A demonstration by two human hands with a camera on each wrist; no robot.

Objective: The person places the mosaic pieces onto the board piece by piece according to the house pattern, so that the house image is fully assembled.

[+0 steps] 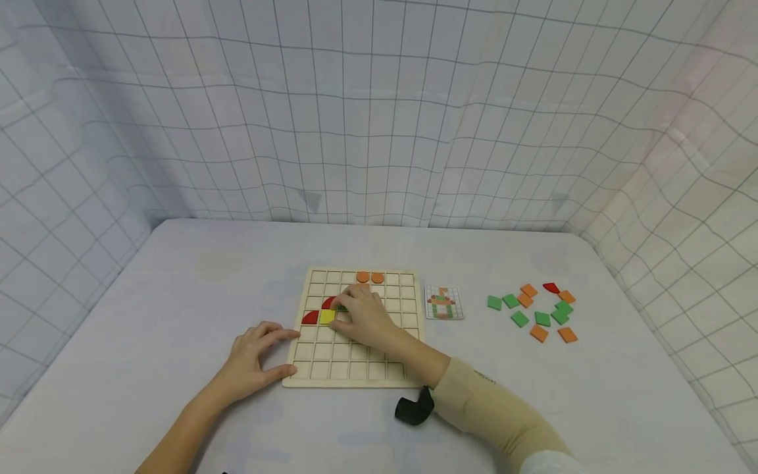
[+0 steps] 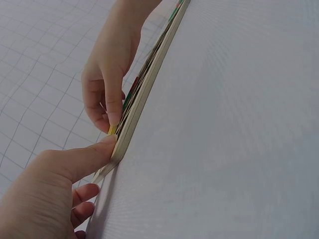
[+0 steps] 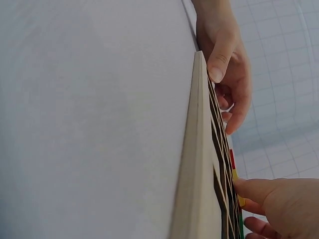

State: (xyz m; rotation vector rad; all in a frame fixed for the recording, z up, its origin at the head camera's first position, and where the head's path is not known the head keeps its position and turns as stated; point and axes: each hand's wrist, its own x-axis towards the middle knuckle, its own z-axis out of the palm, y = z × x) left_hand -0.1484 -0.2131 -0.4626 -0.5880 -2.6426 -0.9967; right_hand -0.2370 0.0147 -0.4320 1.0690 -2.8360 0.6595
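A wooden grid board [image 1: 331, 370] lies flat, with red quarter-round tiles [image 1: 310, 318], orange round tiles [image 1: 363, 277] and a yellow square tile [image 1: 328, 317] on it. My right hand [image 1: 370, 320] is over the board's middle left, thumb and fingers bent together at a yellow tile [image 3: 241, 201], which they seem to pinch; the palm hides part of the grid. Green shows beneath those fingers. My left hand [image 1: 251, 362] rests at the board's left edge, thumb by the near corner and forefinger stretched along the side, both touching the wood.
A pattern card [image 1: 444, 303] lies right of the board. Farther right are scattered green tiles [image 1: 519, 318], orange tiles [image 1: 538, 333] and a red tile [image 1: 551, 288]. A black object [image 1: 414, 407] sits beside the right sleeve. Gridded white curtains [image 1: 379, 112] surround the table.
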